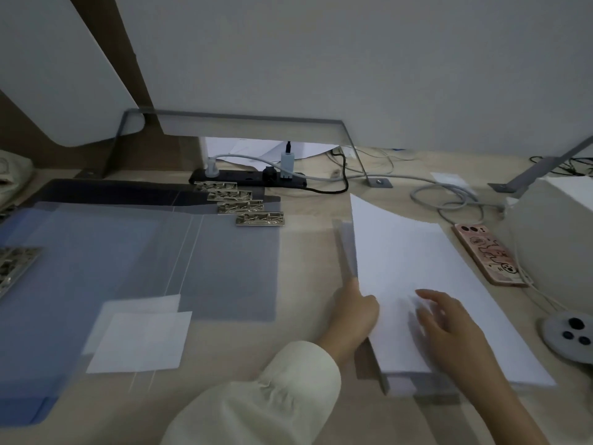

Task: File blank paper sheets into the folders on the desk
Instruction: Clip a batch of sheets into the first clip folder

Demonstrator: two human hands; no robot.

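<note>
A stack of blank white paper (481,322) lies on the desk at the right. Its top sheet (394,248) is lifted along the left edge and curls upward. My left hand (353,313) pinches that raised left edge near the front corner. My right hand (449,322) rests flat on the stack with fingers spread. Several open translucent folders (134,245), blue and grey, overlap on the left of the desk, each with a metal clip (260,218) at its far end. Two white label sheets (141,342) show through the nearest folder.
A pink phone (487,253) lies right of the paper, with a white box (558,232) and cables beyond it. A black power strip (250,178) sits at the back under a grey metal stand. A round grey desk grommet (571,335) is at the far right.
</note>
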